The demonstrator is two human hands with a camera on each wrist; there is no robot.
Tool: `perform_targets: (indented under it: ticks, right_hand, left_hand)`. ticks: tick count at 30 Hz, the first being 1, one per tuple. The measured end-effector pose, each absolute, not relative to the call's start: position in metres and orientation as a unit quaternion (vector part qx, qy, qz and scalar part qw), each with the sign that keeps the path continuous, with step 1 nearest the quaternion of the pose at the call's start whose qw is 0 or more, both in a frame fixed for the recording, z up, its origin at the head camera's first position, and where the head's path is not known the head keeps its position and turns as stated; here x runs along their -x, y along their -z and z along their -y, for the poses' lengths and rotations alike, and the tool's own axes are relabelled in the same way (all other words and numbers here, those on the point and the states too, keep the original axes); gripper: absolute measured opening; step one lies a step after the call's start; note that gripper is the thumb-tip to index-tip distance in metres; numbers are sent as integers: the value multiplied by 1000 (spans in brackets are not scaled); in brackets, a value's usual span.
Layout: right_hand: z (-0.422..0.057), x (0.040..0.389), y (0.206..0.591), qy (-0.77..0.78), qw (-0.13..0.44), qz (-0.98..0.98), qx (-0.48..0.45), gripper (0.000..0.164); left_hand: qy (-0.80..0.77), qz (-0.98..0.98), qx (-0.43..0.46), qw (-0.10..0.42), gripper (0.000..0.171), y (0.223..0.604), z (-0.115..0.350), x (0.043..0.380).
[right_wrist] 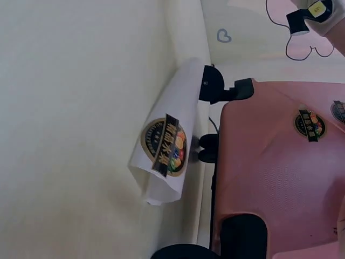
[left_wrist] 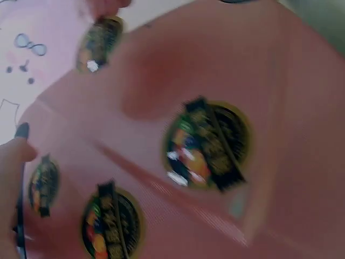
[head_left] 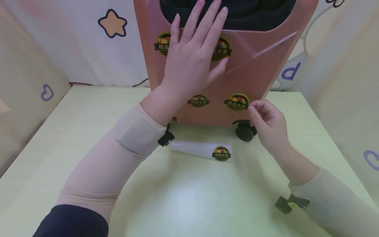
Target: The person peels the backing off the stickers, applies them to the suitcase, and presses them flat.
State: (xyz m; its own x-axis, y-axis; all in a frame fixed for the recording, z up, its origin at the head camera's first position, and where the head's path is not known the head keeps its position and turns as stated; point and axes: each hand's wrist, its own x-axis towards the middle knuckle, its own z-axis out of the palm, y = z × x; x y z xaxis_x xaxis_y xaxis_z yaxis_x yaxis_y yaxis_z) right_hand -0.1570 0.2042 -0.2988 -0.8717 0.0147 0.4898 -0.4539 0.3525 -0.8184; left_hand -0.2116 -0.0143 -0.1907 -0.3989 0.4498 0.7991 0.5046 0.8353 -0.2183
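Note:
A pink suitcase stands on its black wheels. My left hand lies with straight fingers against its upper front, the fingertips over a black recess. By the lower right corner my right hand pinches the edge of a round fruit sticker between thumb and finger. That sticker appears tilted in the left wrist view; I cannot tell how much of it touches the suitcase. Other matching stickers are an upper left one, partly covered by my left hand, an upper right one and a lower one.
On the table in front of the suitcase lies a curled white sheet bearing one more fruit sticker. A black wheel stands just below my right hand. Patterned cloth rises behind and at both sides.

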Motion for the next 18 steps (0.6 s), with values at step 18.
perform_targets:
  ticks: [18]
  right_hand:
    - [-199, 184, 286, -511, 268, 805, -140, 16]
  left_hand:
    - [-74, 891, 257, 366, 120, 184, 0, 207]
